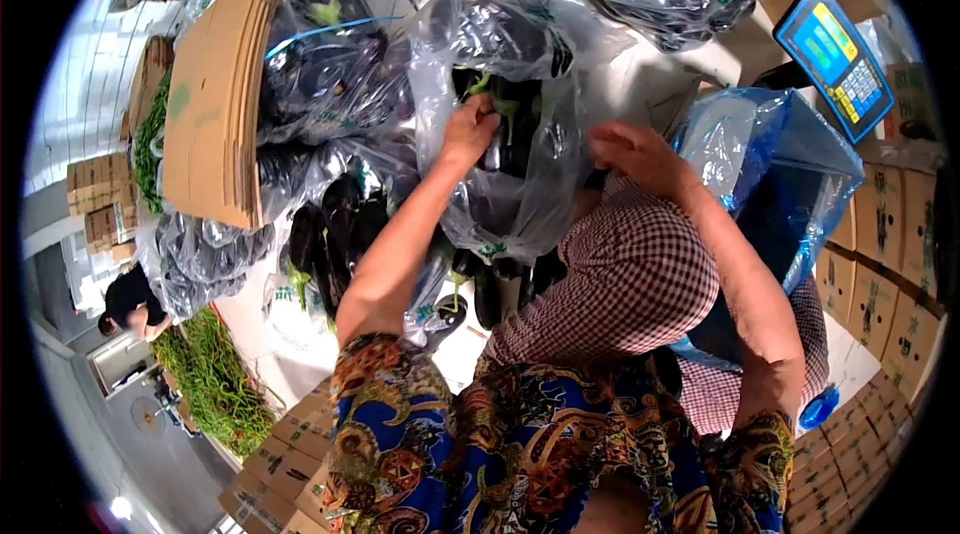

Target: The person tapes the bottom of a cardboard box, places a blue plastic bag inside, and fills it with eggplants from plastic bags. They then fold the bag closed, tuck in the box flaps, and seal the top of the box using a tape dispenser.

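An open clear plastic bag (555, 189) in front of me holds dark eggplants. My left hand (470, 132) reaches into its mouth, fingers closed round the green stem end of an eggplant (515, 139). My right hand (638, 149) is just right of the bag, above my knee, fingers loosely bent and apart with nothing visible in them. Loose eggplants (345, 219) lie left of the bag, and more (490, 296) lie below it.
Bagged eggplants (330, 74) and stacked flat cardboard (215, 94) stand left. A blue-lined box (770, 149) and a scale display (835, 59) are right. Cartons (880, 299) line the right edge. Green peppers (215, 374) and another person (135, 304) are far left.
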`<action>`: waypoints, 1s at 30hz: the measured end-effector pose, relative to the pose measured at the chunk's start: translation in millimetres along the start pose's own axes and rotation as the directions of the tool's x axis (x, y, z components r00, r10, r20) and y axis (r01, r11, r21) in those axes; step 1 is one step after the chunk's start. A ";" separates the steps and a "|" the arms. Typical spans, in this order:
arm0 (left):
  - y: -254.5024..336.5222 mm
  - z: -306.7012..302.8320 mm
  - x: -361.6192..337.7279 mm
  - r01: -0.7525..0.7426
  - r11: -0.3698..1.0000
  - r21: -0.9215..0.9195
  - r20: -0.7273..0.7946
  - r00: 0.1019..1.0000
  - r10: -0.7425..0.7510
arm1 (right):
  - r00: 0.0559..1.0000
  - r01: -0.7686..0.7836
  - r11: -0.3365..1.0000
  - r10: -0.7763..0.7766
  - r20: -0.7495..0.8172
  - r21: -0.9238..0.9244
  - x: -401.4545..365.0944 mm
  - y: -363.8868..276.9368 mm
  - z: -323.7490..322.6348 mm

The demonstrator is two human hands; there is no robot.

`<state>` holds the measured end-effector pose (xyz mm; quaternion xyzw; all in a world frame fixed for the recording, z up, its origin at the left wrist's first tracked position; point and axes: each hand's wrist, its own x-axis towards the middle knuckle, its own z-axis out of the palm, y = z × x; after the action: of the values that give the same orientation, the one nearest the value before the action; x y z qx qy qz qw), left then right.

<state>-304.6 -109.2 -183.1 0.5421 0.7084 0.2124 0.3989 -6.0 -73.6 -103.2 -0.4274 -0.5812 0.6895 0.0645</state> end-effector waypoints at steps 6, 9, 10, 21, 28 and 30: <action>-2.0 80.9 84.4 0.395 0.894 0.212 -0.271 0.902 -0.335 | 0.989 0.062 0.992 -0.047 -0.141 0.110 -22.2 -9.4 -3.3; -17.8 88.9 97.2 0.373 0.847 0.378 -0.418 0.885 -0.203 | 0.989 0.027 0.986 -0.003 -0.145 0.163 -25.7 -15.7 -5.9; -17.6 78.2 97.6 0.303 0.897 0.323 -0.344 0.920 -0.188 | 0.989 0.023 0.985 0.003 -0.147 0.173 -27.8 -14.6 -7.8; 11.1 -58.5 -93.4 0.648 0.441 -0.621 0.463 0.757 -0.460 | 0.978 0.115 0.993 -0.109 -0.178 0.027 -52.1 -57.2 -29.1; 53.3 -83.5 -174.6 0.410 0.462 -0.787 0.416 0.905 -0.095 | 0.973 0.136 0.969 -0.091 -0.212 0.208 -70.1 -52.8 -29.3; 80.4 -91.8 -171.4 0.365 0.564 -0.741 0.400 0.914 -0.067 | 0.969 0.155 0.964 -0.106 -0.222 0.215 -81.5 -62.4 -26.2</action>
<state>-313.4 -231.9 -12.4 0.2385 0.5212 0.3639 0.7342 37.0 -82.1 -6.7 -0.4478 -0.5141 0.6978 0.2198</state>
